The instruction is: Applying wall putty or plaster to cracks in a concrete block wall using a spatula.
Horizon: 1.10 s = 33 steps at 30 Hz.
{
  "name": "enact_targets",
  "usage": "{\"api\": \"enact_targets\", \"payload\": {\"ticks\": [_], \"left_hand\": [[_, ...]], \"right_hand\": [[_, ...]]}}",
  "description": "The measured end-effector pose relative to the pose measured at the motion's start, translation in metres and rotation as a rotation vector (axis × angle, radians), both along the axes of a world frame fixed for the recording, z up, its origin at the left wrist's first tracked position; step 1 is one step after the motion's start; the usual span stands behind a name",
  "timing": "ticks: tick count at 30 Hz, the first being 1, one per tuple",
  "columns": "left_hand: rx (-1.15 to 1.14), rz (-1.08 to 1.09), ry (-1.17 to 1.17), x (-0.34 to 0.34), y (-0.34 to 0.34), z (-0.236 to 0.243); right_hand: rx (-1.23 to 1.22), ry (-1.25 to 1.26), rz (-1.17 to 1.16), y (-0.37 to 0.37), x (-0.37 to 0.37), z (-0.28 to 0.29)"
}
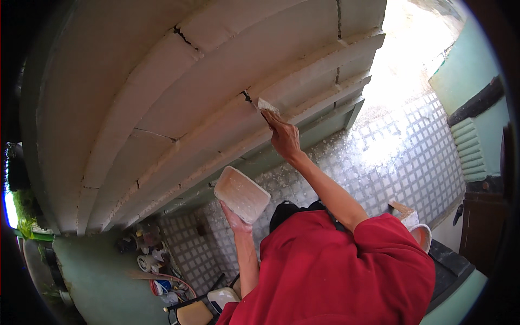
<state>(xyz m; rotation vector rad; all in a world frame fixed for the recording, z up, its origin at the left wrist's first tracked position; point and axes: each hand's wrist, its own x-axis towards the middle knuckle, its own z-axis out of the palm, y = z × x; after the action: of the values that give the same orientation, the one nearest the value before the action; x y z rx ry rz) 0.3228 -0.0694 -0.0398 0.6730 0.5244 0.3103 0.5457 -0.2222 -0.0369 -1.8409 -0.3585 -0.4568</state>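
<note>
My right hand (285, 140) is raised, closed on a putty knife (268, 108) whose blade is coated in pale filler, just beside a dark, jagged crack (247, 97) in the white panelled overhead surface (200, 65). More cracks run across the panels and their long raised ribs. Below and to the left, my left hand (235, 221) grips a shallow rectangular white container (242, 192) from underneath, its inside smeared with pale residue.
Below are a speckled tiled floor (406, 135), chairs (193, 313) and cluttered containers (146, 262) at lower left. A bucket (421, 238) and a dark surface (448, 271) stand at lower right, near a brown cabinet (476, 233). Bright daylight comes through an opening at upper right.
</note>
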Motion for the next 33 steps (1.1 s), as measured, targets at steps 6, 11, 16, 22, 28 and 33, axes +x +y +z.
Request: {"api": "enact_targets", "payload": {"ticks": [6,11,16,22,28,33], "left_hand": [[0.093,0.005,0.039,0.009,0.008,-0.005],[0.003,0.018,-0.033,-0.001,0.009,-0.005],[0.085,0.051,-0.052,-0.003,0.003,-0.002],[-0.014,0.075,-0.106,-0.011,0.010,-0.014],[0.005,0.068,-0.121,-0.010,0.008,-0.011],[0.017,0.081,-0.101,-0.005,0.008,-0.009]], "right_hand": [[0.044,-0.047,-0.010,-0.006,-0.008,-0.008],[0.119,0.012,-0.222,-0.059,0.016,0.009],[0.085,-0.006,-0.292,-0.074,0.050,0.007],[-0.091,0.018,-0.192,-0.019,0.022,0.018],[-0.048,-0.064,-0.066,-0.005,0.004,0.018],[0.057,-0.020,-0.014,-0.037,0.016,0.006]]}}
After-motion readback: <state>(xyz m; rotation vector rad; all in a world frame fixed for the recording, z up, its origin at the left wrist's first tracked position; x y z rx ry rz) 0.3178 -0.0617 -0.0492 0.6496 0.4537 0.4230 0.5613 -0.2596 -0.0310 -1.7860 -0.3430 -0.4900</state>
